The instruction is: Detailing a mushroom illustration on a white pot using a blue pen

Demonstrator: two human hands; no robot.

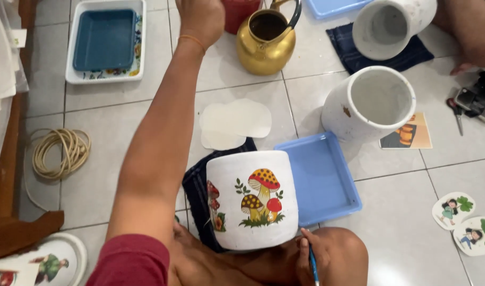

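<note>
White mushroom-painted pot (252,206) on a dark cloth (196,185), right hand (310,257) with brush (313,265), left hand (201,18) near the red container (240,11).

floor (242,79): pale glossy tiles, grey grout | left edge: brown wooden furniture (12,212)

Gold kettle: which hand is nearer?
Left. The left hand is up beside the gold kettle; the right hand, holding a blue brush, is far below by the mushroom pot.
</note>
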